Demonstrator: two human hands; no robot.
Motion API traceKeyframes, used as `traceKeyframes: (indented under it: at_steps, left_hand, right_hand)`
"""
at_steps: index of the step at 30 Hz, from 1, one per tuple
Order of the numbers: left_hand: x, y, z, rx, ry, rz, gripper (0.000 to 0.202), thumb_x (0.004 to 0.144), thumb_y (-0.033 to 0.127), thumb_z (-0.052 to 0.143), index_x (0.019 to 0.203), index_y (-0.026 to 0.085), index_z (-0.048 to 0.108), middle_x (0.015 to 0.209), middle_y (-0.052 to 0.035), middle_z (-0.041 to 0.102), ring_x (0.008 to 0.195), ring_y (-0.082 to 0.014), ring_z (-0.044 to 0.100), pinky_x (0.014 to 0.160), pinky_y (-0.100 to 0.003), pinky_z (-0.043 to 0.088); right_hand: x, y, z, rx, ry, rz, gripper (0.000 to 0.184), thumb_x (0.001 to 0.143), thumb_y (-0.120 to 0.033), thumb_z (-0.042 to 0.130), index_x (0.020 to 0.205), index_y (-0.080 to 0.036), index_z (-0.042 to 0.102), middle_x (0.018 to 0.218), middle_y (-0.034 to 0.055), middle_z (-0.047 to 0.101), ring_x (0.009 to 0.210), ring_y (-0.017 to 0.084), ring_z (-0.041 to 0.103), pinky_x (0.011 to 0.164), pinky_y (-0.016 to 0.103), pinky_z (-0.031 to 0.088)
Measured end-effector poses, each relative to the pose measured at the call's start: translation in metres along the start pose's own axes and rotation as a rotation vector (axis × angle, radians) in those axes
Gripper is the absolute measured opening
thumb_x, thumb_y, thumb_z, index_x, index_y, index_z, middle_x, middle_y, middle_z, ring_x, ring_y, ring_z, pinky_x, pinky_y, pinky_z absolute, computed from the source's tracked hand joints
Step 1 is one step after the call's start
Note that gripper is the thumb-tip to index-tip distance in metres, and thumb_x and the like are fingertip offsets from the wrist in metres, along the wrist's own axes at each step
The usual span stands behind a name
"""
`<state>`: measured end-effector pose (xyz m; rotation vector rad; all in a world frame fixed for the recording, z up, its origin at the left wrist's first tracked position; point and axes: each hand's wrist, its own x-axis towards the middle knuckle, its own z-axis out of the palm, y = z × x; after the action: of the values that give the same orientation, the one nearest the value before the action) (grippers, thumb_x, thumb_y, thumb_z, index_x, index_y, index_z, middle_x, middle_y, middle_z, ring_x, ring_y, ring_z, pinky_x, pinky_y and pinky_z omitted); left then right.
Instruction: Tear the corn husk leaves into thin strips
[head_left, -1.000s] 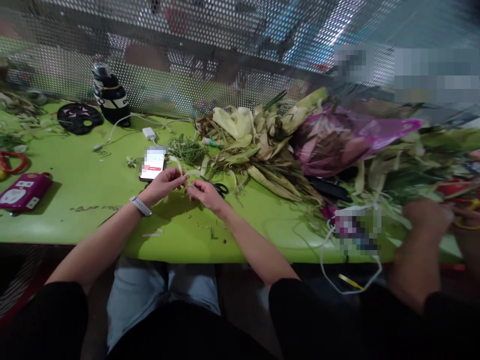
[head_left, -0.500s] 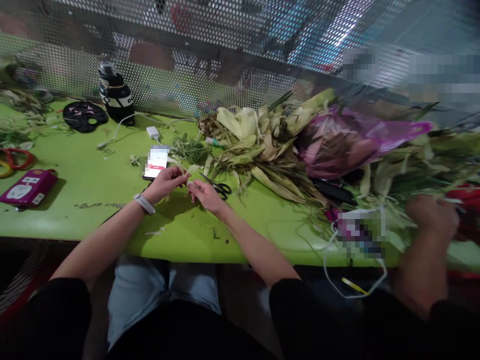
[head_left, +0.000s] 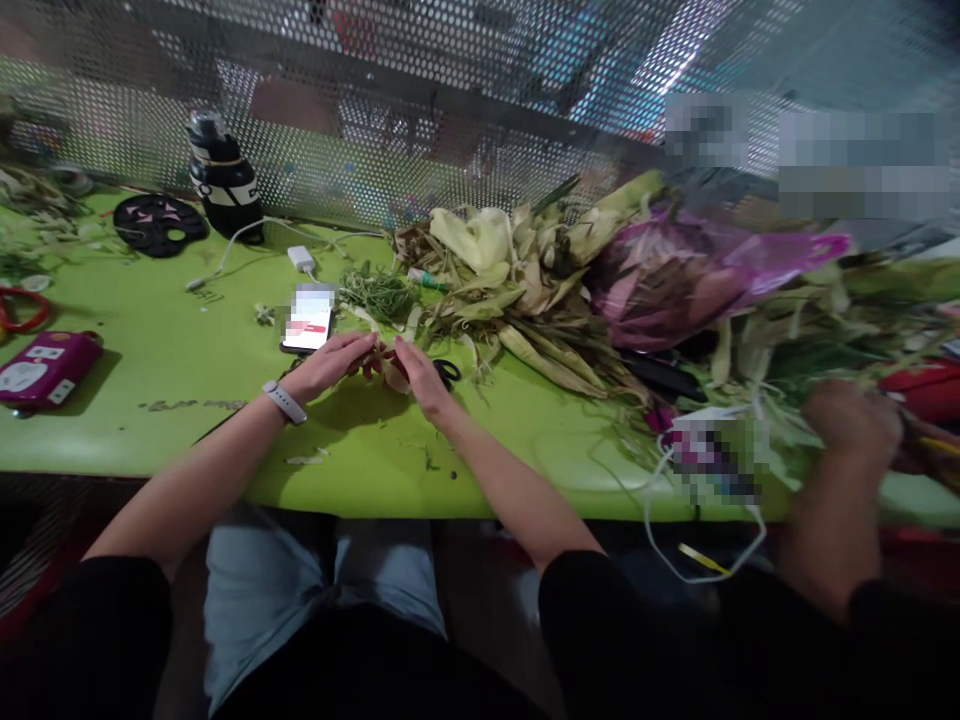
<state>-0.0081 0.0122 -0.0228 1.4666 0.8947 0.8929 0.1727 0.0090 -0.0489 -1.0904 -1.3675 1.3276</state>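
Observation:
My left hand (head_left: 336, 364), with a pale watch on its wrist, is closed on a small pale strip of corn husk (head_left: 395, 377). My right hand (head_left: 421, 380) meets it from the other side, fingers also bent on the husk, which curls down between the two hands. The fingertips partly hide it. Black scissors (head_left: 448, 373) lie just behind my right hand, mostly covered by it. A lit phone (head_left: 307, 320) rests on the green table (head_left: 225, 350) beyond my left hand, close to a small heap of thin green shreds (head_left: 375, 292).
Corn husks (head_left: 480, 245) pile up at the back, beside a pink plastic bag (head_left: 652, 285). Leftward are a purple box (head_left: 51, 370), a black mask (head_left: 160, 224) and a dark bottle (head_left: 223, 185). Another person's hand (head_left: 851, 415) works at the right. A perforated metal screen (head_left: 420, 110) stands behind.
My hands have shifted slightly and my right hand has turned more upright, covering more of the scissors. The husk strip now hangs lower between them. The view has moved a little.

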Motion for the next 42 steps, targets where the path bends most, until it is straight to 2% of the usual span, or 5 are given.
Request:
traceKeyframes:
  at_steps: [17, 26, 33, 38, 42]
  left_hand:
    - [0.003, 0.000, 0.006, 0.108, -0.055, 0.073, 0.021, 0.087, 0.033, 0.067, 0.080, 0.014, 0.069, 0.072, -0.0064, 0.069, 0.064, -0.0120, 0.061, 0.066, -0.027, 0.048]
    - [0.006, -0.001, -0.001, -0.365, 0.140, -0.053, 0.022, 0.082, 0.034, 0.074, 0.091, 0.015, 0.069, 0.088, -0.0070, 0.073, 0.077, -0.0141, 0.068, 0.066, -0.025, 0.052]
    - [0.009, -0.007, 0.000, -0.232, 0.237, 0.029, 0.022, 0.077, 0.029, 0.080, 0.085, 0.014, 0.065, 0.080, -0.0040, 0.071, 0.066, -0.0084, 0.064, 0.053, -0.018, 0.043]
    - [0.011, -0.008, -0.003, -0.391, 0.289, 0.100, 0.027, 0.079, 0.026, 0.078, 0.098, 0.018, 0.059, 0.089, -0.0027, 0.073, 0.079, -0.0108, 0.071, 0.069, -0.021, 0.054]
    - [0.011, -0.010, -0.002, -0.392, 0.246, 0.121, 0.035, 0.076, 0.023, 0.080, 0.102, 0.019, 0.056, 0.095, -0.0038, 0.074, 0.090, -0.0150, 0.073, 0.085, -0.029, 0.057]
  right_hand:
    - [0.020, 0.000, -0.008, 0.031, 0.212, -0.086, 0.043, 0.077, -0.064, 0.066, 0.077, -0.021, 0.063, 0.064, -0.0015, 0.052, 0.059, 0.011, 0.047, 0.063, 0.029, 0.045]
    - [0.009, -0.007, -0.016, -0.012, -0.081, -0.045, 0.055, 0.082, -0.075, 0.052, 0.081, -0.021, 0.062, 0.074, 0.0034, 0.061, 0.075, 0.018, 0.062, 0.074, 0.036, 0.051]
    - [0.013, -0.002, -0.015, -0.100, 0.066, -0.117, 0.054, 0.072, -0.075, 0.064, 0.072, -0.022, 0.056, 0.062, -0.0033, 0.050, 0.058, 0.011, 0.048, 0.060, 0.028, 0.044]
    - [0.004, -0.006, -0.007, 0.006, -0.026, 0.073, 0.054, 0.081, -0.075, 0.054, 0.075, -0.021, 0.058, 0.069, 0.0021, 0.058, 0.063, 0.014, 0.056, 0.066, 0.034, 0.050]
    - [-0.003, 0.000, 0.008, -0.085, -0.177, -0.047, 0.047, 0.070, -0.056, 0.078, 0.096, -0.022, 0.060, 0.100, 0.0047, 0.066, 0.088, 0.017, 0.063, 0.084, 0.035, 0.052]
